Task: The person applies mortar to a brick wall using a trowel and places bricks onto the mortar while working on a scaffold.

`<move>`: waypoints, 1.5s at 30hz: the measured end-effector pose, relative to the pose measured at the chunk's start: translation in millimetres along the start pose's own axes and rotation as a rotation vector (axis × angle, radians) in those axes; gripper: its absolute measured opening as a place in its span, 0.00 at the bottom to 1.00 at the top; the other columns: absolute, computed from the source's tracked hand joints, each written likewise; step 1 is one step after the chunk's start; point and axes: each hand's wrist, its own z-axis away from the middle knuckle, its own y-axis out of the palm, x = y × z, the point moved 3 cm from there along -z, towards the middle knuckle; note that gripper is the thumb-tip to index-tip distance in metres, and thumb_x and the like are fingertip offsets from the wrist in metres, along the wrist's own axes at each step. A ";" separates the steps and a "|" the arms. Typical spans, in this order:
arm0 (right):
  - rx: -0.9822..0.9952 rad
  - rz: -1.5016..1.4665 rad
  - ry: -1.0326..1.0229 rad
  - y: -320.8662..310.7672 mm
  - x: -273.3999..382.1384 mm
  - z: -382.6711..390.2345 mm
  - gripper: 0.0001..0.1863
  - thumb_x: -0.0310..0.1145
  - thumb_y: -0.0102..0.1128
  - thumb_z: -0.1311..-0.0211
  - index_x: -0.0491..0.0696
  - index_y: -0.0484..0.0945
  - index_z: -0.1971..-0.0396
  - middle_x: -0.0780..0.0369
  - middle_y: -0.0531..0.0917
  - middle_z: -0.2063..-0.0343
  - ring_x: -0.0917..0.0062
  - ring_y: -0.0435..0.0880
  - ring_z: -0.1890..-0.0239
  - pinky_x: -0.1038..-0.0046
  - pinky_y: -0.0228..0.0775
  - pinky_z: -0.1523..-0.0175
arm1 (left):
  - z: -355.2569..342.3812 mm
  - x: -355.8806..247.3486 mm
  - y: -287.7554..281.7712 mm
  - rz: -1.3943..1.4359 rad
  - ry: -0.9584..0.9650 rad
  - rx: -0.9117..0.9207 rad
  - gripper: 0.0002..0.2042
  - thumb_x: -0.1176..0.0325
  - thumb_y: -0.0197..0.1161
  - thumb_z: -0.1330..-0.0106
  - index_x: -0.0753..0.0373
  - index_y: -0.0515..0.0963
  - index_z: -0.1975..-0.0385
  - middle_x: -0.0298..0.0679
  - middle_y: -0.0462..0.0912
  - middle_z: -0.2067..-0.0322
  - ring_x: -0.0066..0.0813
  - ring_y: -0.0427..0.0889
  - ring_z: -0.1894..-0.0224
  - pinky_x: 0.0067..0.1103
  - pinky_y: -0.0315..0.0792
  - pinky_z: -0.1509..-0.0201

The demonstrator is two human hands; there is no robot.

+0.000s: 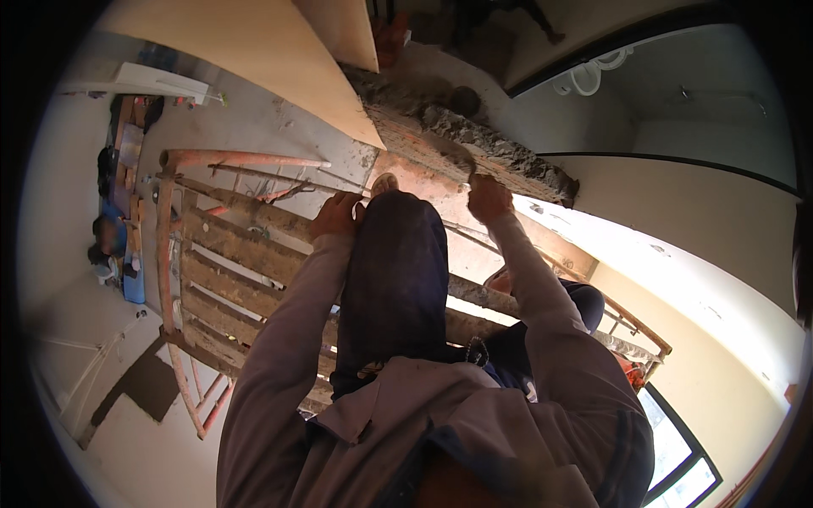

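My right hand (489, 200) is closed around the handle of a small tool (460, 154), which looks like a trowel. Its dark head is blurred and lies against the rough broken edge of the brick wall (423, 140). Beside my bent knee, my left hand (335, 215) has its fingers curled over the scaffold's edge rail (309, 184); part of that grip is hidden. My legs (394, 279) rest on the scaffold's dirty slatted platform (229, 275). One shoe (384, 183) shows just past the knee, near the wall.
Orange scaffold pipes (166, 245) frame the platform's left end, with gaps between slats. A pale panel (254, 59) hangs at upper left. Below left, a person (108, 241) is near a blue object (135, 271). A window (677, 449) is at lower right.
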 end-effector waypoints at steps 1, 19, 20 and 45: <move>-0.033 0.077 0.023 0.9 8.3 -6.5 0.15 0.34 0.52 0.39 0.52 0.75 0.53 0.51 0.78 0.54 0.53 0.79 0.51 0.53 0.71 0.47 | -1.5 -1.8 -1.7 -0.004 0.000 0.012 0.10 0.60 0.59 0.41 0.48 0.80 0.60 0.30 0.81 0.58 0.34 0.80 0.53 0.34 0.76 0.53; -0.157 0.195 0.173 -27.9 -153.3 134.3 0.12 0.34 0.57 0.45 0.52 0.78 0.59 0.55 0.83 0.61 0.61 0.82 0.54 0.59 0.75 0.51 | -11.5 -15.0 2.3 -0.034 -0.034 0.086 0.12 0.59 0.57 0.38 0.48 0.80 0.56 0.33 0.80 0.51 0.35 0.77 0.47 0.35 0.74 0.47; -0.129 0.146 0.199 -54.5 -131.9 166.0 0.10 0.33 0.56 0.44 0.52 0.77 0.61 0.55 0.83 0.61 0.59 0.81 0.54 0.58 0.74 0.52 | -8.6 1.1 3.2 -0.049 -0.058 0.074 0.12 0.59 0.57 0.38 0.49 0.80 0.56 0.33 0.79 0.50 0.35 0.77 0.47 0.35 0.74 0.47; -0.573 -0.310 0.266 -11.7 -288.8 609.2 0.27 0.28 0.69 0.53 0.45 0.74 0.49 0.55 0.81 0.63 0.64 0.81 0.59 0.68 0.74 0.54 | 215.0 -64.8 -70.9 0.060 0.694 -0.083 0.35 0.55 0.63 0.43 0.60 0.64 0.36 0.56 0.56 0.34 0.59 0.54 0.32 0.45 0.51 0.31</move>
